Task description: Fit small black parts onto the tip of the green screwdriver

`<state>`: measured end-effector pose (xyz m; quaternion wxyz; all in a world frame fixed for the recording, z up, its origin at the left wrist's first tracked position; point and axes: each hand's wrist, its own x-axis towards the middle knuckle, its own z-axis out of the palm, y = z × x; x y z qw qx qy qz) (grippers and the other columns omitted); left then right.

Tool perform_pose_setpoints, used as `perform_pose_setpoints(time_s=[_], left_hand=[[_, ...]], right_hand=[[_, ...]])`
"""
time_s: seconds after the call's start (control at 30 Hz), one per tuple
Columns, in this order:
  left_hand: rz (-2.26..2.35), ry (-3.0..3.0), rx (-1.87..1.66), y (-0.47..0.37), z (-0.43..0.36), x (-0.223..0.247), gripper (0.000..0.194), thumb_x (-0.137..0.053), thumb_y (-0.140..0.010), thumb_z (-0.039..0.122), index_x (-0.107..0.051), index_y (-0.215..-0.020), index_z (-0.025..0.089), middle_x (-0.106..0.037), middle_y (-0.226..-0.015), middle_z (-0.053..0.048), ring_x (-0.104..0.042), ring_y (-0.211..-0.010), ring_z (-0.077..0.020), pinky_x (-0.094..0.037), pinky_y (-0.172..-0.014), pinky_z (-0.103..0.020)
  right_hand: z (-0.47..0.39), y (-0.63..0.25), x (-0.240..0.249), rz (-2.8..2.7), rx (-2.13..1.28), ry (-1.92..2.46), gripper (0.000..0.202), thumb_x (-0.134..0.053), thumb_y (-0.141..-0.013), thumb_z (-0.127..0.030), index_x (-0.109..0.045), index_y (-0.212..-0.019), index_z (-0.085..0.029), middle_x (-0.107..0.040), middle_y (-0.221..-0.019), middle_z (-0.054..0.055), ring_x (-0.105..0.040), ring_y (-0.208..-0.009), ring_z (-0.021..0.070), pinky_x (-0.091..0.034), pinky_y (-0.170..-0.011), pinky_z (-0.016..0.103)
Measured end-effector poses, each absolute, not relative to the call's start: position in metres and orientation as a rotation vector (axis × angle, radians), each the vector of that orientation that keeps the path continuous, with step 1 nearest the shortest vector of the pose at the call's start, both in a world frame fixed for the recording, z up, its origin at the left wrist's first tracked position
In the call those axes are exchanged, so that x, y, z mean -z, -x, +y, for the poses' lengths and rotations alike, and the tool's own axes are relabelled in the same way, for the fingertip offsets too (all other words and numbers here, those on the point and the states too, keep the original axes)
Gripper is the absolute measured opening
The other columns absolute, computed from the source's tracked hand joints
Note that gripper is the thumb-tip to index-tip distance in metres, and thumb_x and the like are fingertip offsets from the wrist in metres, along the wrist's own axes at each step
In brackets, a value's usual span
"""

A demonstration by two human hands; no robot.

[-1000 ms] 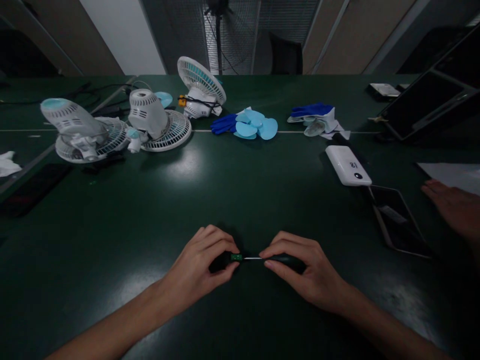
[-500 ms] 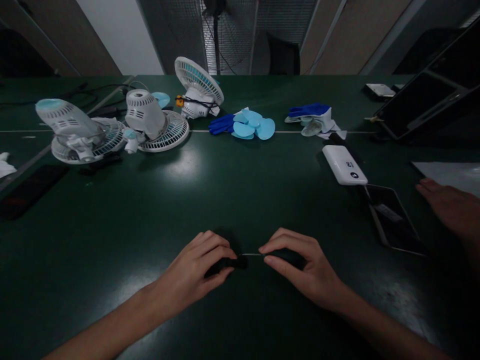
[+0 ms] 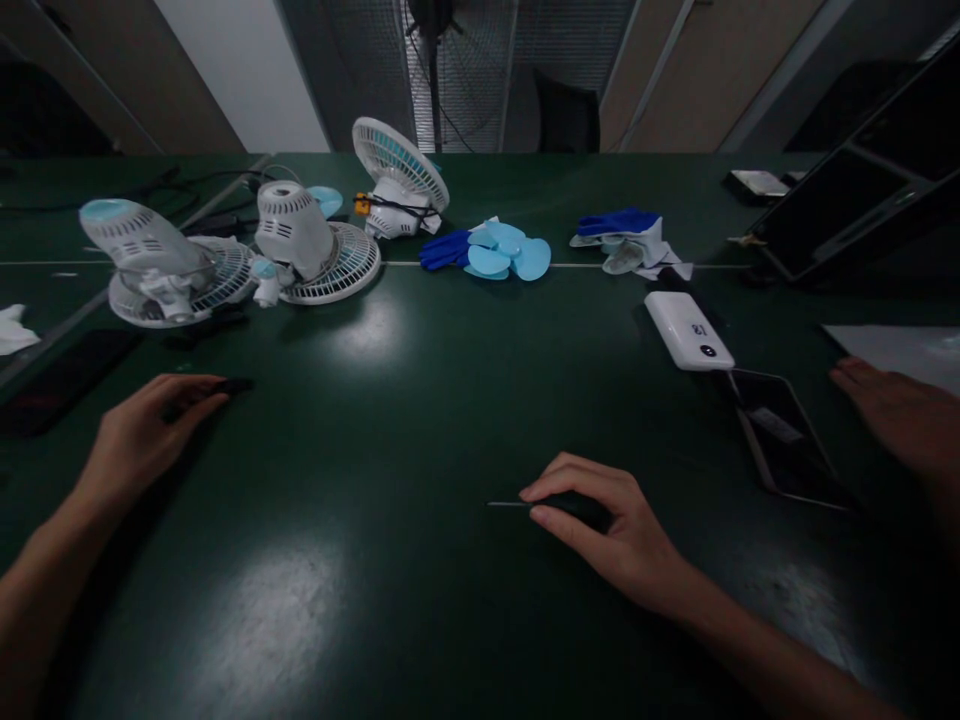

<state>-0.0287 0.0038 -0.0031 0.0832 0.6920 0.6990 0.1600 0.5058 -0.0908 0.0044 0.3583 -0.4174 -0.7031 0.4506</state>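
Note:
My right hand rests on the dark green table near its front, closed on a dark-handled screwdriver whose thin metal shaft points left, bare at its tip. My left hand is far out to the left, pinching a small dark piece low over the table. The piece is too dim to make out further. The nearest thing to my left hand is a white and light blue fan lying on its grille.
Two more small fans, loose light blue fan blades and blue gloves lie across the back. A white power bank and a tablet sit right. Another person's hand rests at the right edge.
My left hand pulled a small dark piece off the end of the shaft and carried it far to the left. My right hand stayed put on the screwdriver.

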Motion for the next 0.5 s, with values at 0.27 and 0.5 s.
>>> perform_pose_setpoints(time_s=[0.27,0.5], left_hand=[[2.179,-1.876,-0.361,0.038,-0.006,-0.012,0.056,-0.059,-0.092,0.054,-0.059,-0.135,0.017,-0.066,-0.127,-0.009,-0.066,-0.109,-0.0247,-0.052,-0.091,-0.031],[2.366,-1.853,-0.21,0.054,-0.016,-0.012,0.04,-0.061,-0.087,0.056,-0.074,-0.11,0.026,-0.069,-0.127,0.001,-0.069,-0.103,-0.0238,-0.053,-0.078,-0.029]], right_hand=[[-0.09,-0.505,-0.006,-1.812,-1.175,1.084,0.013,-0.069,-0.097,-0.021,-0.077,-0.108,-0.024,-0.073,-0.098,0.004,-0.07,-0.088,0.0194,-0.054,-0.077,0.033],[-0.091,-0.505,-0.006,-1.826,-1.175,1.071,0.014,-0.069,-0.098,-0.02,-0.076,-0.109,-0.024,-0.073,-0.099,0.004,-0.071,-0.089,0.019,-0.054,-0.077,0.033]])
